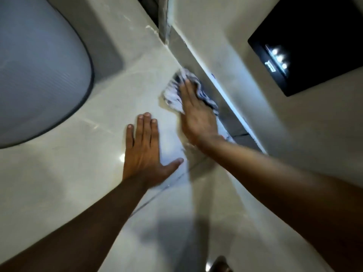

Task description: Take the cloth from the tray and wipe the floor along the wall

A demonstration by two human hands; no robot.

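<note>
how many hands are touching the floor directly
1. The left hand lies flat on the bare floor; the right hand presses the cloth beside the wall.

Two bare forearms in shot, no sleeves showing anywhere. The left hand and right hand wear no gloves. Short, trimmed fingernails on the left.

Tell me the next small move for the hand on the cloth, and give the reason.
Probably slide the right hand and the crumpled blue-and-white striped cloth further forward along the grey skirting strip. The cloth is already pressed flat on the glossy pale tiled floor right at the wall's foot, the floor ahead of it lies open, and the left hand is planted flat as a brace.
</note>
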